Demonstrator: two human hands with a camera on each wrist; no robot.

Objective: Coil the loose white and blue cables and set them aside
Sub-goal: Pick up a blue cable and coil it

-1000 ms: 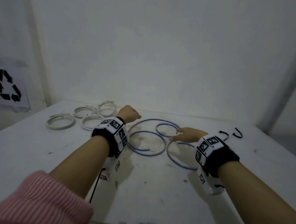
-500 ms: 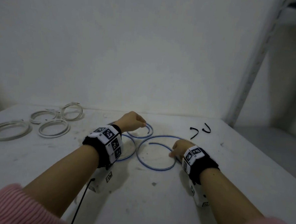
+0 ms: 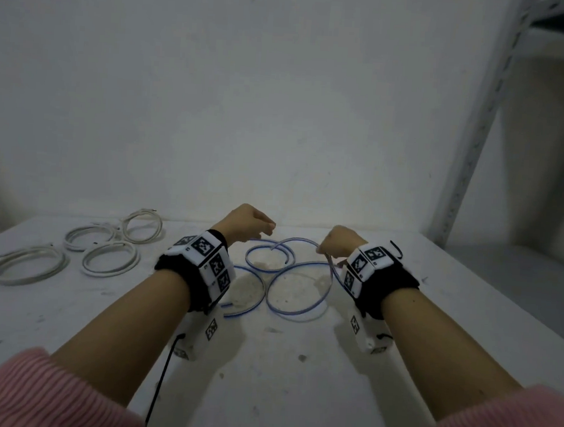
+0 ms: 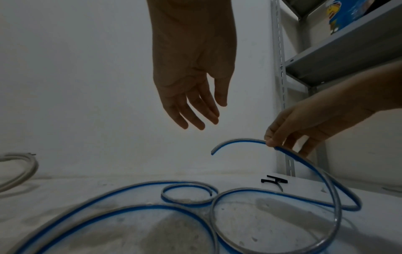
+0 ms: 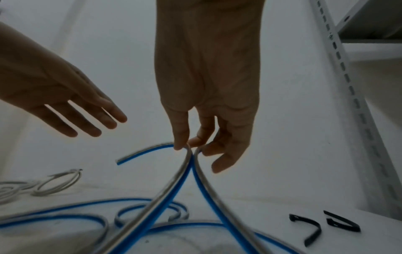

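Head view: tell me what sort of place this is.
Probably a storeroom or workshop corner: a scuffed white table against a bare wall, slotted metal shelving at the right, and white coils set aside beside a loose blue cable.

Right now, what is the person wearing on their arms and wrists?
Both forearms are bare below pushed-up pink ribbed sleeves. Each wrist has a black band carrying white blocks printed with black square markers. A thin black cable hangs from the left unit.

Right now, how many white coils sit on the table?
4, all far left: nearest coil, middle coil, one behind it, farthest by the wall. None seem hidden.
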